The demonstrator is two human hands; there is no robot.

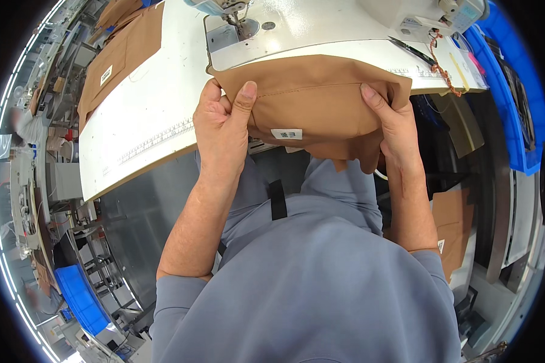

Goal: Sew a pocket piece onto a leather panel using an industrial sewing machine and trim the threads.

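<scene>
A brown fabric piece is stretched between my two hands at the table's front edge. A stitched seam runs across it, and a small white label sits on its lower part. My left hand grips the left end, thumb on top and fingers mostly behind the cloth. My right hand pinches the right end the same way, its fingers largely hidden. Loose folds hang below, over my lap. Just beyond the fabric is a sewing machine, its presser foot apart from the cloth.
On the white table, more brown fabric pieces lie at the left. Thread snips and an orange cord rest at the right. A blue bin stands beyond the right edge. Brown fabric also hangs low at my right.
</scene>
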